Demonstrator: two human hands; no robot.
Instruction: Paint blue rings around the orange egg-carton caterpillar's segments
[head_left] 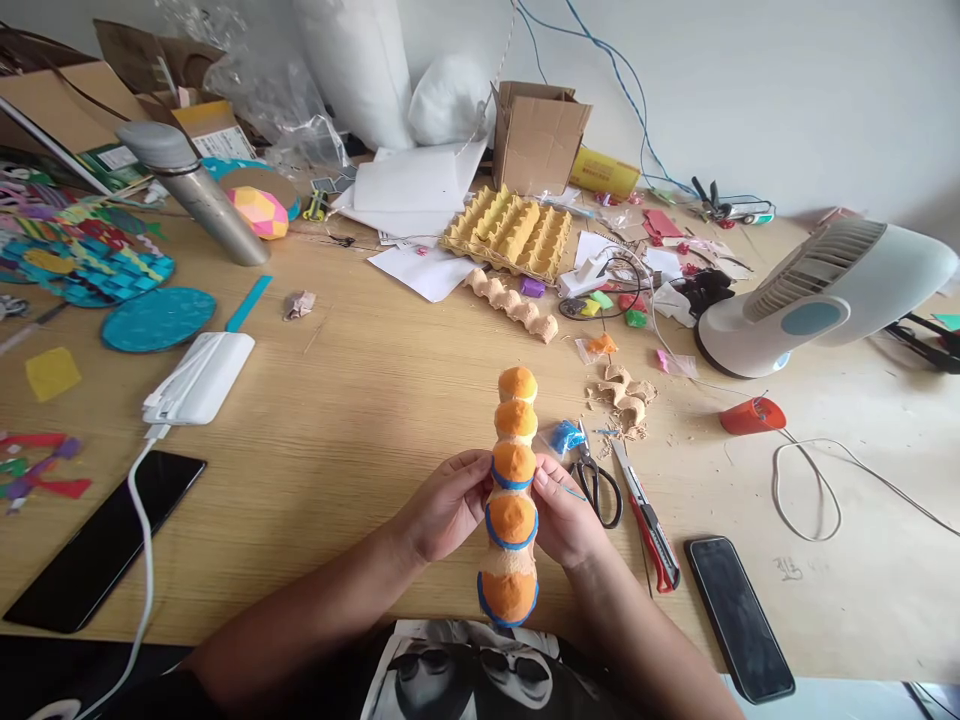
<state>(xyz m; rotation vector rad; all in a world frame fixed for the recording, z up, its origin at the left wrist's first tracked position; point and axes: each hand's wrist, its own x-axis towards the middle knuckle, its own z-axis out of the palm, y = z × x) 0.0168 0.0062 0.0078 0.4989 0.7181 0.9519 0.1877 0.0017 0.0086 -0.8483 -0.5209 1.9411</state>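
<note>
An orange-painted strip of egg-carton bumps (pixel 512 470), with blue rings round its lower bumps, is held upright over the table's near edge. My left hand (pixel 442 508) grips its left side, fingers curled. My right hand (pixel 564 512) closes on its right side and also pinches a thin blue strand. Black-handled scissors (pixel 596 482) and a red utility knife (pixel 649 520) lie just right of my right hand.
A phone (pixel 739 615) lies at the near right and another phone (pixel 105 540) at the near left beside a white power bank (pixel 201 377). A white fan (pixel 821 295), a red cup (pixel 752 415), a yellow egg tray (pixel 510 232), a steel bottle (pixel 191 190) and paper scraps crowd the back.
</note>
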